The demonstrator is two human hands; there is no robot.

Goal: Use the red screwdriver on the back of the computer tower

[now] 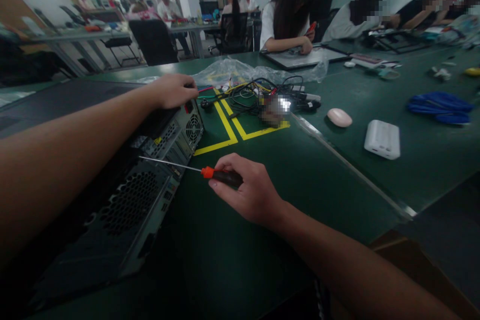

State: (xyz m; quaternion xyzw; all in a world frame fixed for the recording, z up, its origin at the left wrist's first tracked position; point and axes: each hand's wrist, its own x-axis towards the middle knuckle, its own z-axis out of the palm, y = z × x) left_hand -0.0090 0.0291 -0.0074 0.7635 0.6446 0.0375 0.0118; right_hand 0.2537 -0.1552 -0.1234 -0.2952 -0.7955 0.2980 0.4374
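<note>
A dark green tabletop is stretching across the frame, and a large black-and-grey metal computer case is lying on it at the lower left, its vented rear panel facing the middle. A person in a white top is leaning over the table at upper centre. A crumpled clear plastic sheet is spreading below that, with a tangled bundle of black cables lying just in front. In the centre, the right hand is grasping a long, thin-shafted screwdriver with a black-and-orange handle — its tip is pointing left at the rear panel, though whether it is touching cannot be told. Left of centre, the left hand is resting over the case's upper edge — how firmly it is gripping cannot be told. A folded blue bundle, a white rounded block and a pale pink oval object are sitting at the right.
</note>
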